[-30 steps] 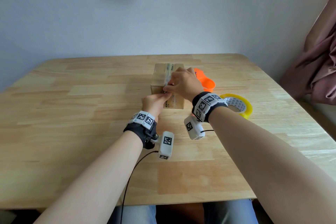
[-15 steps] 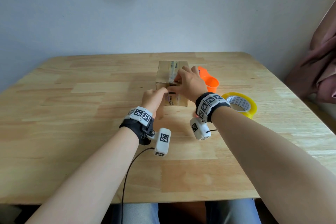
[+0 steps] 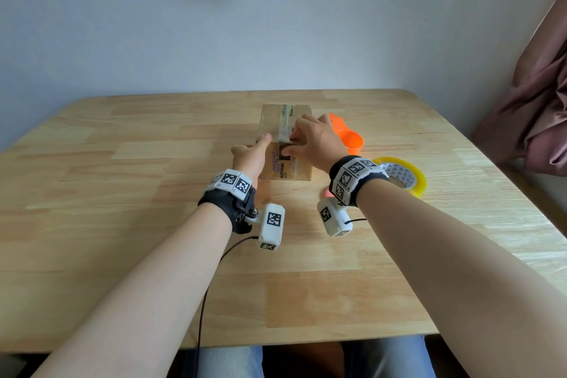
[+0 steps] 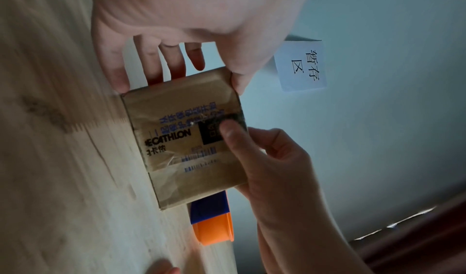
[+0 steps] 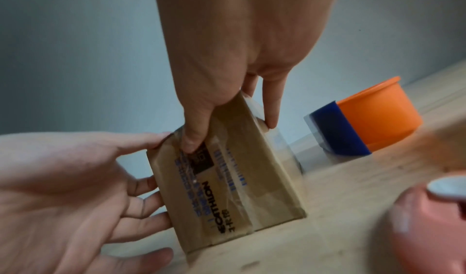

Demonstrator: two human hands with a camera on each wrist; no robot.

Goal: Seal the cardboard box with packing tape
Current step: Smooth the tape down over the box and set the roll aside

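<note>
A small brown cardboard box (image 3: 277,123) (image 4: 191,158) (image 5: 252,178) stands mid-table. A strip of clear tape (image 3: 287,124) runs along its top seam and down the printed front face. My right hand (image 3: 313,138) arches over the top front edge. Its thumb (image 4: 227,128) (image 5: 194,141) presses the tape onto the black label, and its fingers (image 5: 272,117) press on the top. My left hand (image 3: 250,156) rests against the box's left side with straight fingers (image 4: 153,67) (image 5: 141,202), its thumb at the top edge.
An orange and blue tape dispenser (image 3: 349,139) (image 5: 373,119) lies just right of the box. A yellow tape roll (image 3: 412,173) sits further right, behind my right wrist. A pink object (image 5: 428,228) lies near that wrist. A curtain (image 3: 537,120) hangs beyond the table's right edge.
My left hand has moved from the box's front top edge to its left side. My right thumb has slid down onto the front face over the tape.
</note>
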